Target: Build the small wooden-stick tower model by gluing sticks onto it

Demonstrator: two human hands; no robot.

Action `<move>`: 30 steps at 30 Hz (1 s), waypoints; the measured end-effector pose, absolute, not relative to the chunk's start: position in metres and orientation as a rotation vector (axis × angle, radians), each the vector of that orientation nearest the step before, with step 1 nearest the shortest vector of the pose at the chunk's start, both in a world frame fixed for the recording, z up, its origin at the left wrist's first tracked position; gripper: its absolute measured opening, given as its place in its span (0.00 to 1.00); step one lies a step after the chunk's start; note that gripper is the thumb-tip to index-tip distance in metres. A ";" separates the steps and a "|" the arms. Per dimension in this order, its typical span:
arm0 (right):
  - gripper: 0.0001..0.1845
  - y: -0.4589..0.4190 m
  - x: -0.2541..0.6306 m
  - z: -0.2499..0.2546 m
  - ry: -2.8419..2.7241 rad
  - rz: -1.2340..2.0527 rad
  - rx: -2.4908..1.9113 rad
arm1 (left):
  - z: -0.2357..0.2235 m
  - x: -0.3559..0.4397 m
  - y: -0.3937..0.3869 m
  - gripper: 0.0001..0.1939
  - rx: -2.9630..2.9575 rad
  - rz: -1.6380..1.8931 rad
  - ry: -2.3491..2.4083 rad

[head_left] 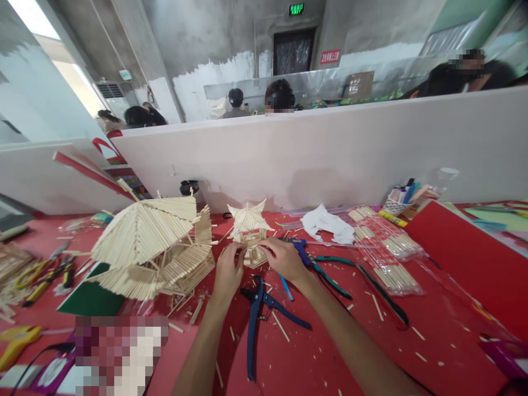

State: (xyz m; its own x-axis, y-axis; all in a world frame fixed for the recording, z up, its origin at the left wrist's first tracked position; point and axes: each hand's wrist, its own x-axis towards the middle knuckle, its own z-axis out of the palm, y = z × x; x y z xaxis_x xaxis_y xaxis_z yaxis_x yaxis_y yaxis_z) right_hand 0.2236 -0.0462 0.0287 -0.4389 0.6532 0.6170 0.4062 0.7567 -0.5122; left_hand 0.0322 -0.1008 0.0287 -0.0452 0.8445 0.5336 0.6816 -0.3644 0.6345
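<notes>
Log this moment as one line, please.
left hand: at small stick pavilion; right hand: likewise; grip: unclear; nearer: blue cutter; leftward: larger stick model

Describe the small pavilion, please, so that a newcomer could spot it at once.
On the red table, before the long white partition, find the left hand and right hand. The small pavilion, made of pale sticks, stands right at them. Unlike the large pavilion to its left, it is far smaller and star-shaped on top.

One small model pavilion [249,237], pale wooden sticks. Roof [247,218] with pointed, flared corners; open-sided body beneath; low base [253,263]. Stands upright at frame centre, my left hand [230,265] and right hand [285,257] flanking its lower front.
</notes>
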 end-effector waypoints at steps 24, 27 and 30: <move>0.07 -0.043 0.237 0.049 -1.920 0.580 -0.863 | 0.033 0.034 -0.102 0.08 2.215 1.560 1.609; 0.07 -0.040 0.245 0.054 -1.930 0.623 -0.890 | 0.034 0.034 -0.102 0.07 2.207 1.546 1.632; 0.08 -0.036 0.253 0.061 -2.028 0.712 -0.920 | 0.034 0.033 -0.103 0.06 2.171 1.501 1.669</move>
